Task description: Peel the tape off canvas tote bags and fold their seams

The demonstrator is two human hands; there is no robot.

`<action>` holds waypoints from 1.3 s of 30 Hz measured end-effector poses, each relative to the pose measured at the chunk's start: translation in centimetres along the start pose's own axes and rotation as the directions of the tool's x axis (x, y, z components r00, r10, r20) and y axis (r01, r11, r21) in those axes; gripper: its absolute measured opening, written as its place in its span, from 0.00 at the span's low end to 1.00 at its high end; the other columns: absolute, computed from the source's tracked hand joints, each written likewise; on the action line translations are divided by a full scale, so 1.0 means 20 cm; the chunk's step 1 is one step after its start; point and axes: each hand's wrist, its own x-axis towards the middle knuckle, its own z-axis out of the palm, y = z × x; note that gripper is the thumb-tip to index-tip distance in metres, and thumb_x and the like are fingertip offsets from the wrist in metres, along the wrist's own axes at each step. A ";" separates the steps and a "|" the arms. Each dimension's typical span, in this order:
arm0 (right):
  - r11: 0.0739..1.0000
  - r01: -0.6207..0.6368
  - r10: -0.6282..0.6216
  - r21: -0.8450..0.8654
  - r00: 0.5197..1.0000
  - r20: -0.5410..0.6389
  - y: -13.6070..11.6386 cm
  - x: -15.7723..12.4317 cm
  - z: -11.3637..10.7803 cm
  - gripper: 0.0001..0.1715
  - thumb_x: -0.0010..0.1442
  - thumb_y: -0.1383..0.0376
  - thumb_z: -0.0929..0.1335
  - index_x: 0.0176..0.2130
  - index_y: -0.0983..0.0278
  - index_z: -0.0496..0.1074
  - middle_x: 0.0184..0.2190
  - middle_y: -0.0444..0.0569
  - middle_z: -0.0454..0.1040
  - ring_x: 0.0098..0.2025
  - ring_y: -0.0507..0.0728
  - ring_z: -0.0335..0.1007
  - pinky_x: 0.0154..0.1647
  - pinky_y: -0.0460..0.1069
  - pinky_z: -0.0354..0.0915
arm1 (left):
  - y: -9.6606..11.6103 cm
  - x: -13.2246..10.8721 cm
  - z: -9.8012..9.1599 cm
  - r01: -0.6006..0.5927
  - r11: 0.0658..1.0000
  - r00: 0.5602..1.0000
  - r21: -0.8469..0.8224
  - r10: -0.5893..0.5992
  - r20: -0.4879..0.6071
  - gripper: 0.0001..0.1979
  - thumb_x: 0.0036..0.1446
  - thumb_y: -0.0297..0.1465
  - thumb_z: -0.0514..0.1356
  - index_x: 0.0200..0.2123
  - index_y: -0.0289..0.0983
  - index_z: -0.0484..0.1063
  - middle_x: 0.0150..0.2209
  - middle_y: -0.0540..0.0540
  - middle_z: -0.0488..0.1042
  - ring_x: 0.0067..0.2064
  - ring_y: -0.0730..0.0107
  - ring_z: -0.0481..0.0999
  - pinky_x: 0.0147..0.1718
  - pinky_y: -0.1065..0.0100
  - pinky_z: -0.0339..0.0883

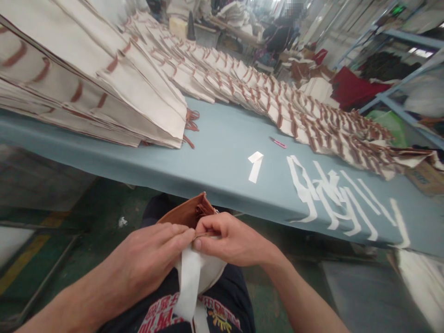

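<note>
Above my lap, in front of the table edge, I hold a cream and brown cloth bag (183,211). Its brown side shows above my hands and its cream cloth below them. My left hand (152,247) is closed on the bag's edge, with fingers laid along it. Beside it, my right hand (231,238) pinches the same edge between thumb and fingers. A white strip (190,277) hangs down from between the hands over the dark printed apron (166,307). My fingers cover the spot where strip and bag meet.
The blue-covered table (215,152) bears a stack of cream cloth pieces (145,101), long overlapping rows of brown-strapped pieces (256,95), several white strips (333,194), a folded strip (255,166) and a small pink-handled tool (278,142). A blue shelf rack (391,95) stands at right.
</note>
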 end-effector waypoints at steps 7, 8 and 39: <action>0.910 -0.061 0.051 0.410 0.998 0.037 0.04 -0.05 0.06 0.40 0.54 0.34 0.83 0.31 0.63 0.70 0.24 0.36 0.63 0.26 0.48 0.52 0.26 0.45 0.49 | 0.01 -0.04 0.01 -0.053 0.998 0.996 -0.033 0.051 -0.069 0.20 0.81 0.18 0.46 0.63 0.35 0.74 0.47 0.41 0.87 0.43 0.64 0.88 0.47 0.68 0.82; 0.899 -0.050 0.047 0.435 0.999 0.019 0.04 -0.05 0.08 0.41 0.54 0.31 0.82 0.31 0.63 0.70 0.24 0.37 0.63 0.26 0.48 0.52 0.25 0.44 0.49 | 0.00 -0.05 0.02 -0.064 0.997 0.994 -0.032 0.061 -0.095 0.20 0.81 0.19 0.47 0.62 0.35 0.74 0.47 0.41 0.87 0.44 0.64 0.89 0.47 0.68 0.83; 0.680 0.374 -0.619 -0.630 0.754 -0.220 -0.04 -0.24 0.14 0.31 0.87 0.53 0.60 0.33 0.61 0.71 0.24 0.43 0.74 0.25 0.51 0.66 0.31 0.48 0.59 | -0.07 0.15 -0.12 0.089 0.916 0.973 -0.391 0.005 0.232 0.20 0.84 0.32 0.51 0.33 0.41 0.64 0.29 0.54 0.70 0.28 0.70 0.68 0.29 0.66 0.58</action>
